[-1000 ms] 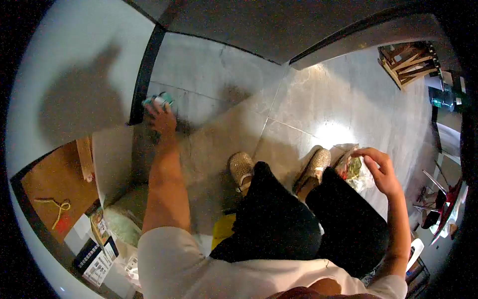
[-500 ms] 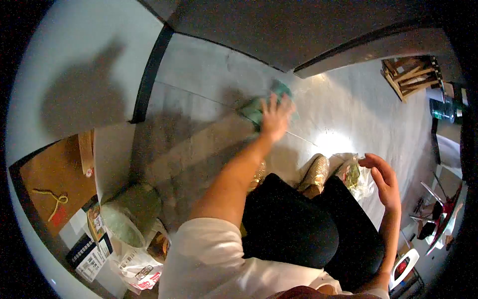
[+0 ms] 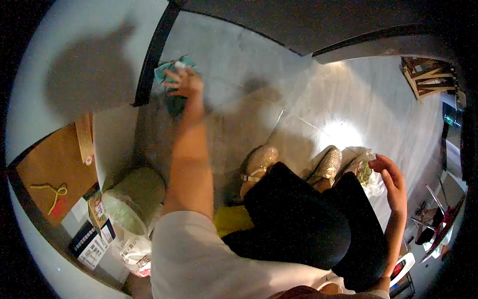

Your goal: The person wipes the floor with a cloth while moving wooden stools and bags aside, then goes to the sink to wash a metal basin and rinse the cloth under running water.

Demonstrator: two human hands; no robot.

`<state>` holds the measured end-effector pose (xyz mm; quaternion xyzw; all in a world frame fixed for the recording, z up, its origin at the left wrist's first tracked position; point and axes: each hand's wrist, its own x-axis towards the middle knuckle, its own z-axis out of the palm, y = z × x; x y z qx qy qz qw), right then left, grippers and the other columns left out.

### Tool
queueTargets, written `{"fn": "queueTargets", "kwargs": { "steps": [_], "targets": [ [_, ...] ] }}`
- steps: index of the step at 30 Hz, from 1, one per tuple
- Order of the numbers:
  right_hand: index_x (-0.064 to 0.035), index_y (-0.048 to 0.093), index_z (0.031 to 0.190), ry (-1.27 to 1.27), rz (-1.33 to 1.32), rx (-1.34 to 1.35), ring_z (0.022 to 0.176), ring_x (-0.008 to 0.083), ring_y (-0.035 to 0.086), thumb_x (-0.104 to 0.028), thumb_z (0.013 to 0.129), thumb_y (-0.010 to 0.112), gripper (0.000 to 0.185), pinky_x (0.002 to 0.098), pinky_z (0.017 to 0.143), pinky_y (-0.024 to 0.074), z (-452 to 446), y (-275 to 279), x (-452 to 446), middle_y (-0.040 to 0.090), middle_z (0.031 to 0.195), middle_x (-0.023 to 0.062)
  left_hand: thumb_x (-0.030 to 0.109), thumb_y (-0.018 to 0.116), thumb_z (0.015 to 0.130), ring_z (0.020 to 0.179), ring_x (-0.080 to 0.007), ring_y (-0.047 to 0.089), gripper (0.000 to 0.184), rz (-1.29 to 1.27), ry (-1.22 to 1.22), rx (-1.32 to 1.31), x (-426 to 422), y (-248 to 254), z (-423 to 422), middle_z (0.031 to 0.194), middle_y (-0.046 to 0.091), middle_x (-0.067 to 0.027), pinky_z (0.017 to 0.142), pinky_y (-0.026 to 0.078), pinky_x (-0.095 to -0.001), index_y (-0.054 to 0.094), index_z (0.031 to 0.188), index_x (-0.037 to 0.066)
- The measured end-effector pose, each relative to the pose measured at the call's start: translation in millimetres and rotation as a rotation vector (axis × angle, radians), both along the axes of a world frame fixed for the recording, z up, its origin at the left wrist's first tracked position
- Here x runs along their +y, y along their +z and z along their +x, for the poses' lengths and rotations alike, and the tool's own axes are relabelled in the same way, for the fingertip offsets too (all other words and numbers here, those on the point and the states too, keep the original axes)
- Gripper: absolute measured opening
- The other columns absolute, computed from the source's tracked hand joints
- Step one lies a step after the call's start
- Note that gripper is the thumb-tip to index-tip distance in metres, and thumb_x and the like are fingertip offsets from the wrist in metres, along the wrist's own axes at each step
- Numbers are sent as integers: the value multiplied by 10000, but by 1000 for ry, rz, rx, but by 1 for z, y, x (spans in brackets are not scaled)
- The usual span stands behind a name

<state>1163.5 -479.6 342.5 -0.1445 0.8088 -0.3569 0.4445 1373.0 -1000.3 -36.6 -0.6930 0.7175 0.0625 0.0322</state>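
Note:
My left hand lies over a green cloth on the grey floor, with its fingers spread. The cloth is bunched beside the dark baseboard at the left wall, and the hand covers part of it. Over by my right knee, my right hand hangs in the air with loosely bent fingers and nothing in them. A clear plastic bag with something greenish inside is just left of that hand, beside my shoes.
A bin lined with a pale bag stands at the left, by a cardboard box and a white printed bag. Under me is something yellow. A wooden crate sits far right, and a dark panel borders the floor ahead.
My left hand and the green cloth have slid left across the floor, from the middle to the baseboard. My right hand stays near my right knee.

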Motion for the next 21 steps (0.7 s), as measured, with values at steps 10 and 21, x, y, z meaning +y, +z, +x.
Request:
{"fn": "queueTargets", "kwargs": {
  "steps": [10,21],
  "targets": [
    [21,507,1333,-2,-21,-3,1151,237,584,-259,973,553,458,378,1032,404,-8,9,-20,640,1203,157,370,544,908,1431,-471,133,485,-127,-882,323,195,29,-182,1553,288,-92,1070,96,-729,523,1367,214],
    [21,499,1336,-27,-27,-98,1161,218,571,-182,982,543,410,362,1035,406,-13,4,-5,637,1200,138,171,521,955,1194,-391,458,366,-271,-181,612,79,36,-123,1402,479,-108,957,362,-521,527,1320,149]
  ]
}}
